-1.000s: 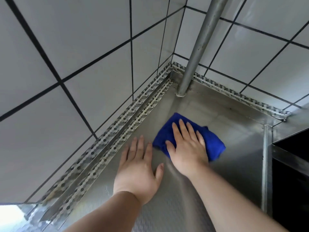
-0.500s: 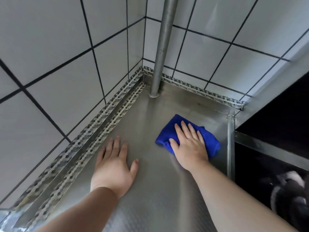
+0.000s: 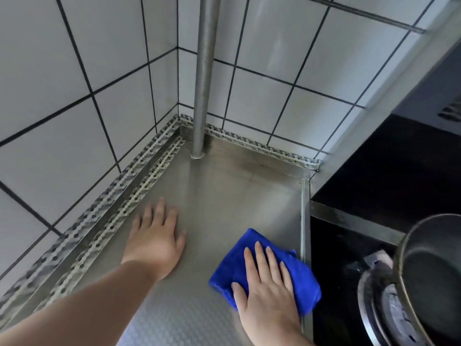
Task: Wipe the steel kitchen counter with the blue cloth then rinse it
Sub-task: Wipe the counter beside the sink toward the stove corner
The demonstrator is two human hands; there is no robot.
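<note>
The folded blue cloth (image 3: 233, 260) lies on the steel counter (image 3: 224, 196), close to its raised right edge. My right hand (image 3: 268, 293) lies flat on top of the cloth with straight, spread fingers, pressing it down. My left hand (image 3: 156, 242) rests palm-down on the bare counter to the left of the cloth, fingers straight, holding nothing.
A steel pipe (image 3: 204, 78) rises from the counter's back corner. White tiled walls (image 3: 74, 96) close the left and back sides, with a patterned metal strip (image 3: 99, 216) along their base. To the right is a black stove (image 3: 361, 245) with a dark pan (image 3: 434, 275).
My right hand has slid the cloth toward me and to the right, up to the counter's right edge. My left hand stays flat on the counter. The view has shifted right, showing the pan.
</note>
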